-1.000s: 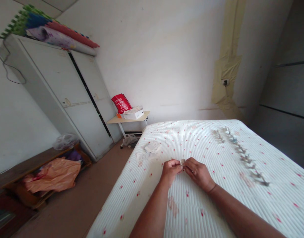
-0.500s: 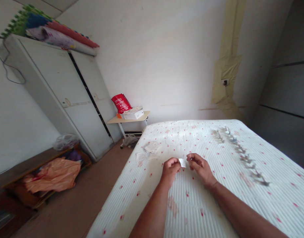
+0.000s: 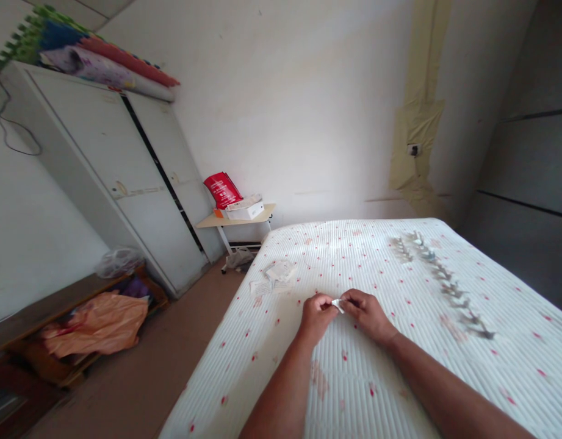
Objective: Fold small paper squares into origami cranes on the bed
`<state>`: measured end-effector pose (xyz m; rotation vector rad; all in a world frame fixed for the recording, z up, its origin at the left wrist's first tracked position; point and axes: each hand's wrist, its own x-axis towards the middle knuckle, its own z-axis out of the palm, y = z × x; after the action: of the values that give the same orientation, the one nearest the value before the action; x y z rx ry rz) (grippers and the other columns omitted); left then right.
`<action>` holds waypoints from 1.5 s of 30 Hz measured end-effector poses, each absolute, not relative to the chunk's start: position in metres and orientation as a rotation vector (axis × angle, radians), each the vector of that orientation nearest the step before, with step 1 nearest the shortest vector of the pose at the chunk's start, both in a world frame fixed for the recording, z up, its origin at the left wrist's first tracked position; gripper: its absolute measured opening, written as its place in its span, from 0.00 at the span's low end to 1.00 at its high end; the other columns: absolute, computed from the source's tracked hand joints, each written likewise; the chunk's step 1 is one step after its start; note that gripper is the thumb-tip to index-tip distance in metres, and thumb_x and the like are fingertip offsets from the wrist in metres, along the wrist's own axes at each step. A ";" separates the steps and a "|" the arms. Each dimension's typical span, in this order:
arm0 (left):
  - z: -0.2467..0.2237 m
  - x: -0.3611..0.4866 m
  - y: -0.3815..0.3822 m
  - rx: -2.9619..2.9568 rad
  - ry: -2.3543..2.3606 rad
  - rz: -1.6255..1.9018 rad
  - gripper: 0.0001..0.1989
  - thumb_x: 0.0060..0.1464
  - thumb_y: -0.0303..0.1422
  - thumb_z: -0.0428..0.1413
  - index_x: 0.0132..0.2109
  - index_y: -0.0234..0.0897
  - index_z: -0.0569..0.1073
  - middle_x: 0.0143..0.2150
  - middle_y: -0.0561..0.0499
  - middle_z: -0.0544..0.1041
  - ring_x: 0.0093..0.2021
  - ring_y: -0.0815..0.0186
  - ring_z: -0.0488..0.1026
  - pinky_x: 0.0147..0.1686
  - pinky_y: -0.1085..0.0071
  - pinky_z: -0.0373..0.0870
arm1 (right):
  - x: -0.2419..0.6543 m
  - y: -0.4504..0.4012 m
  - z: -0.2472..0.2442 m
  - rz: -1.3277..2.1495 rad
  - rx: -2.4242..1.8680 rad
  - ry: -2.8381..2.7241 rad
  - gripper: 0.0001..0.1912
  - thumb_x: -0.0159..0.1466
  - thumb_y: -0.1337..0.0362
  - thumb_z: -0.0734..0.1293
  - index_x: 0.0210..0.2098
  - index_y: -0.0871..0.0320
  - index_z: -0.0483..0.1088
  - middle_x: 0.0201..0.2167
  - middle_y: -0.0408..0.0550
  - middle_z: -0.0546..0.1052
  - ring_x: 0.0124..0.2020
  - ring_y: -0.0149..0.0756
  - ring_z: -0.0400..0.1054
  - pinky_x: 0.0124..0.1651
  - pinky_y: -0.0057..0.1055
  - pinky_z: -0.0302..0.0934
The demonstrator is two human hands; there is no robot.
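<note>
Left hand [image 3: 316,312]: fingers pinched on the left end of the paper [image 3: 338,305], which is held between the two hands above the near-middle part of the bed [image 3: 354,378]; right hand [image 3: 365,311]: fingers closed at the paper's opposite end, exact grip too small to tell. Sheets [image 3: 279,272] lie on the bed beyond the left hand, toward its left edge. Small folded pieces [image 3: 454,291], details blurred, stand in a long row and a shorter one on the bed's right side, well apart from the right hand.
</note>
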<state>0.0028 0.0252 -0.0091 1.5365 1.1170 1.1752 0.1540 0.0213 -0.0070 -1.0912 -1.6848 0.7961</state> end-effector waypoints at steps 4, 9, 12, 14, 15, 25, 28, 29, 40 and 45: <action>-0.011 -0.001 0.028 1.594 1.146 1.191 0.06 0.40 0.31 0.55 0.22 0.31 0.73 0.21 0.55 0.65 0.25 0.72 0.60 0.26 0.76 0.55 | 0.156 0.020 -0.004 0.910 -1.102 -1.671 0.14 0.57 0.55 0.62 0.27 0.59 0.71 0.20 0.42 0.67 0.22 0.28 0.60 0.24 0.25 0.54; -0.009 -0.004 0.029 1.571 1.096 1.132 0.08 0.40 0.32 0.56 0.25 0.31 0.75 0.21 0.54 0.67 0.25 0.72 0.61 0.26 0.76 0.55 | 0.158 0.021 -0.001 1.147 -1.089 -1.572 0.17 0.57 0.53 0.61 0.27 0.61 0.71 0.14 0.37 0.62 0.17 0.25 0.54 0.21 0.23 0.51; -0.007 -0.003 0.028 1.572 1.081 1.126 0.07 0.40 0.31 0.55 0.25 0.31 0.75 0.21 0.54 0.68 0.25 0.72 0.61 0.26 0.76 0.55 | 0.157 0.022 -0.002 1.251 -1.049 -1.521 0.17 0.54 0.52 0.64 0.28 0.61 0.70 0.16 0.38 0.64 0.17 0.24 0.54 0.21 0.23 0.51; -0.005 -0.003 0.027 1.561 1.073 1.116 0.07 0.40 0.31 0.55 0.25 0.31 0.75 0.22 0.53 0.68 0.25 0.72 0.61 0.26 0.76 0.55 | 0.156 0.022 -0.004 1.288 -1.043 -1.480 0.17 0.52 0.51 0.67 0.27 0.61 0.70 0.17 0.38 0.65 0.16 0.23 0.54 0.20 0.23 0.51; -0.005 -0.003 0.026 1.561 1.067 1.109 0.07 0.40 0.31 0.55 0.25 0.31 0.76 0.23 0.53 0.69 0.25 0.71 0.62 0.26 0.76 0.55 | 0.155 0.022 -0.004 1.292 -1.048 -1.461 0.17 0.51 0.51 0.67 0.26 0.61 0.69 0.17 0.38 0.65 0.16 0.23 0.54 0.19 0.23 0.51; -0.001 -0.007 0.026 1.609 1.048 1.090 0.06 0.39 0.30 0.56 0.23 0.32 0.75 0.22 0.53 0.69 0.27 0.70 0.62 0.28 0.75 0.56 | 0.156 0.023 -0.010 1.069 -1.039 -1.655 0.15 0.56 0.52 0.62 0.24 0.59 0.65 0.16 0.37 0.62 0.18 0.24 0.54 0.22 0.23 0.50; -0.004 -0.004 0.026 1.604 1.078 1.106 0.05 0.39 0.29 0.55 0.23 0.32 0.75 0.22 0.54 0.68 0.26 0.71 0.62 0.27 0.75 0.55 | 0.154 0.023 -0.008 0.877 -1.051 -1.706 0.11 0.57 0.58 0.63 0.24 0.58 0.64 0.19 0.39 0.65 0.22 0.26 0.58 0.26 0.24 0.53; -0.005 -0.002 0.026 1.604 1.099 1.118 0.05 0.38 0.29 0.55 0.23 0.32 0.75 0.21 0.54 0.67 0.26 0.71 0.62 0.27 0.75 0.55 | 0.155 0.022 -0.007 0.796 -1.063 -1.733 0.09 0.57 0.60 0.62 0.24 0.58 0.64 0.21 0.39 0.65 0.23 0.27 0.59 0.27 0.24 0.54; -0.012 0.015 0.022 1.615 1.173 1.217 0.05 0.41 0.29 0.56 0.26 0.33 0.76 0.26 0.50 0.74 0.31 0.65 0.69 0.34 0.72 0.62 | 0.180 0.003 -0.009 0.410 -0.938 -2.038 0.14 0.57 0.72 0.60 0.42 0.57 0.68 0.40 0.50 0.70 0.31 0.30 0.67 0.35 0.26 0.64; -0.013 0.013 0.022 1.669 1.131 1.195 0.05 0.43 0.28 0.55 0.27 0.34 0.76 0.28 0.51 0.75 0.33 0.66 0.70 0.36 0.72 0.64 | 0.180 0.006 -0.017 0.219 -0.929 -1.992 0.12 0.63 0.67 0.57 0.38 0.56 0.71 0.39 0.51 0.71 0.36 0.30 0.69 0.38 0.25 0.65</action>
<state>0.0128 0.0220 -0.0127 1.6691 1.1308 1.1949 0.1797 0.0062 -0.0165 -0.9292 -1.9924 0.2188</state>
